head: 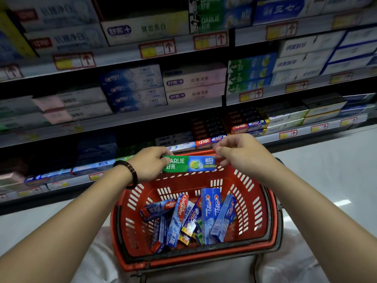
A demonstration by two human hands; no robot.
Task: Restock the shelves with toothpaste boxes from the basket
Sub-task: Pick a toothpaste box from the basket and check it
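Green-and-blue Darlie toothpaste box (189, 164) sits over the 12 o'clock rim of a red plastic basket (191, 181); left hand (150, 165) pinches its 9 o'clock end, right hand (240, 152) its 3 o'clock end.

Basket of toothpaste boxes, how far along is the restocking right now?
Done: the shelves look mostly full, though which boxes came out of the red basket can't be told. In hand: the left hand and right hand hold a green Darlie box by its ends above the far rim. Left: a heap of boxes in the basket, including a blue Crest box and a Colgate box, so plenty remains.
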